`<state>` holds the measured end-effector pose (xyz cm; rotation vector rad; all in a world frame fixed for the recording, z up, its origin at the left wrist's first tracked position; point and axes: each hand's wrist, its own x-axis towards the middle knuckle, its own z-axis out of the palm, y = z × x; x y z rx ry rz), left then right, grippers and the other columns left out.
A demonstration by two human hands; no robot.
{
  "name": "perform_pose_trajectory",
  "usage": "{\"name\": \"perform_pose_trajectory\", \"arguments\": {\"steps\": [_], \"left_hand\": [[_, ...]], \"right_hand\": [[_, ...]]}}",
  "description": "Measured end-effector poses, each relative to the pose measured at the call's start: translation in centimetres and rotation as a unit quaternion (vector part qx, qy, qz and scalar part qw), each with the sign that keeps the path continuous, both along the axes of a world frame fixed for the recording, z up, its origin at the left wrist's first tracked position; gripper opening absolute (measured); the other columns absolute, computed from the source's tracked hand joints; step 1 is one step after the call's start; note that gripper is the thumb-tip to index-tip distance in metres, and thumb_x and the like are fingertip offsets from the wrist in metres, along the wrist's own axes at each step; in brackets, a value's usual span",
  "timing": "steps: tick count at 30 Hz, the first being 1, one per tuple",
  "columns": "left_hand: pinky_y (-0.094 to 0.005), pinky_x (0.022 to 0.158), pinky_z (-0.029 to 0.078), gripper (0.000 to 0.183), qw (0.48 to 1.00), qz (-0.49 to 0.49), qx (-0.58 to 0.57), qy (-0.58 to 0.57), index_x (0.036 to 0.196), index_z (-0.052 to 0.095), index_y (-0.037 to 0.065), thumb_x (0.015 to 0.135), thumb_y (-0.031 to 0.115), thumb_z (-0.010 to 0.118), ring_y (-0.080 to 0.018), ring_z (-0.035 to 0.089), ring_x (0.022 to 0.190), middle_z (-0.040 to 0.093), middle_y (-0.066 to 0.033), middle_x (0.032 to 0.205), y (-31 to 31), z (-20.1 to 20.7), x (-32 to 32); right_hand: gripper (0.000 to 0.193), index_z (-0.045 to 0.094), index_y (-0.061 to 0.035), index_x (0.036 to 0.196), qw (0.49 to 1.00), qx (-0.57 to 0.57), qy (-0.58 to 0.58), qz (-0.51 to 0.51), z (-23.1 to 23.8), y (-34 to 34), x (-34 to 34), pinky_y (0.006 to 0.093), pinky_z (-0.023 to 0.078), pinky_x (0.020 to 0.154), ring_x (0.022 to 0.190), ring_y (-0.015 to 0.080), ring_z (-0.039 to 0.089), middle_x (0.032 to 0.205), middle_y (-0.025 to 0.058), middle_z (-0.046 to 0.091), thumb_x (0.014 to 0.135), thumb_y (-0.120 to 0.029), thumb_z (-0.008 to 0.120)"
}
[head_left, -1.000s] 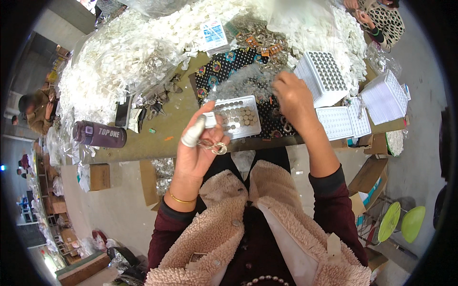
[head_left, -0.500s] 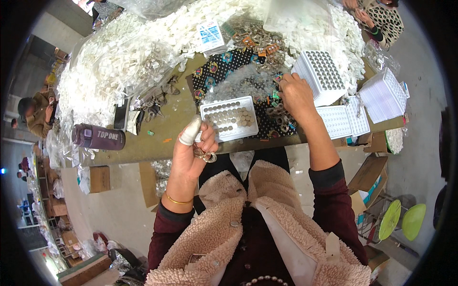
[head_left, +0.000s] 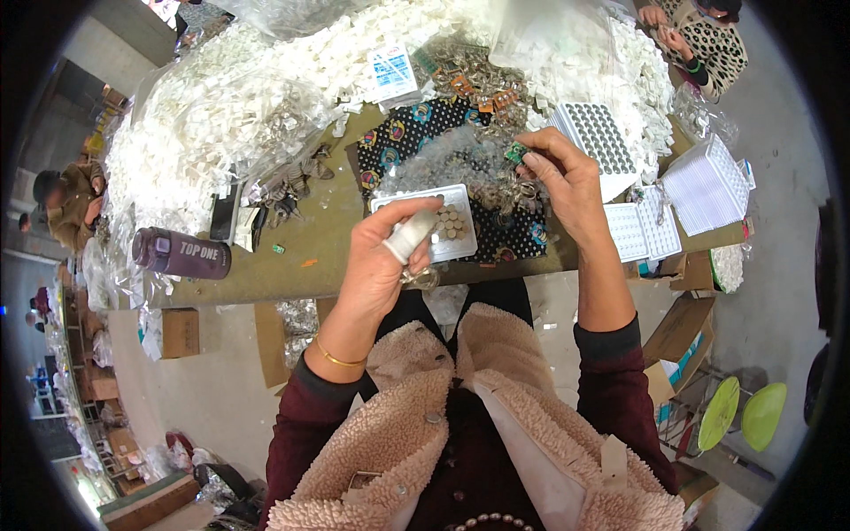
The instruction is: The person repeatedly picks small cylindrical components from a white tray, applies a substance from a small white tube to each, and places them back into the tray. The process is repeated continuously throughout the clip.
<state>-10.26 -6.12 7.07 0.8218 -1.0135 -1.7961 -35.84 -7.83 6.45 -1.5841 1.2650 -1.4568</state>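
My left hand, with a white wrap on one digit, hovers over the near left of a white tray holding round silver button cells. Its lower fingers curl round some shiny looped metal pieces; their exact kind is unclear. Between the thumb and fingers of my right hand is a small green circuit board, pinched above a dotted dark cloth. Clear plastic film and a tangle of metal pieces lie on the cloth beneath and beside that hand.
White plastic parts heap along the back. Trays full of cells stack at right, beside empty white trays. At left stand a purple bottle and a dark phone-like object. Another person sits far right.
My right hand has lifted a green circuit board off the cloth and drawn it slightly nearer. My left hand has moved right, over the tray, its index finger now stretched out.
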Motion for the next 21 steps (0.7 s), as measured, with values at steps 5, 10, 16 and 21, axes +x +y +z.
{"name": "perform_pose_trajectory", "arguments": {"steps": [5,10,16,21], "left_hand": [[-0.0198,0.051,0.041,0.018,0.984,0.014,-0.109,-0.142,0.108,0.072,0.003,0.091,0.006,0.067,-0.0035,0.053,0.066,0.060,0.0015,0.084,-1.6,0.6,-2.4],[-0.0236,0.059,0.047,0.013,0.963,0.004,-0.196,-0.186,0.099,0.072,0.002,0.087,0.005,0.071,-0.0073,0.057,0.071,0.061,-0.0003,0.081,-2.7,-0.2,-3.9],[-0.0284,0.067,0.049,0.009,0.931,0.050,-0.261,-0.252,0.095,0.071,0.000,0.088,0.003,0.066,-0.0130,0.059,0.074,0.064,-0.0058,0.082,-2.9,-1.0,-3.6],[-0.0291,0.075,0.048,0.011,0.926,0.055,-0.271,-0.256,0.098,0.068,0.000,0.088,0.003,0.065,-0.0146,0.060,0.079,0.066,-0.0068,0.086,-2.9,-0.6,-3.2]], "right_hand": [[0.015,0.066,0.0034,0.102,0.999,-0.026,0.023,0.003,1.7,0.8,2.0,0.0266,0.050,0.072,0.083,0.0153,0.062,0.094,0.0071,0.062,0.087,0.002,0.064],[0.018,0.065,0.0019,0.096,0.979,-0.153,0.131,-0.002,2.3,1.3,3.2,0.0323,0.051,0.073,0.084,0.0261,0.063,0.093,0.0117,0.063,0.080,0.004,0.071],[0.020,0.065,0.0019,0.097,0.970,-0.196,0.137,-0.044,2.4,1.5,3.5,0.0334,0.051,0.072,0.083,0.0271,0.064,0.093,0.0121,0.064,0.079,0.003,0.072],[0.021,0.066,0.0021,0.098,0.975,-0.171,0.117,-0.084,2.3,1.9,3.6,0.0323,0.052,0.072,0.083,0.0267,0.064,0.094,0.0125,0.065,0.078,0.003,0.073]]}}
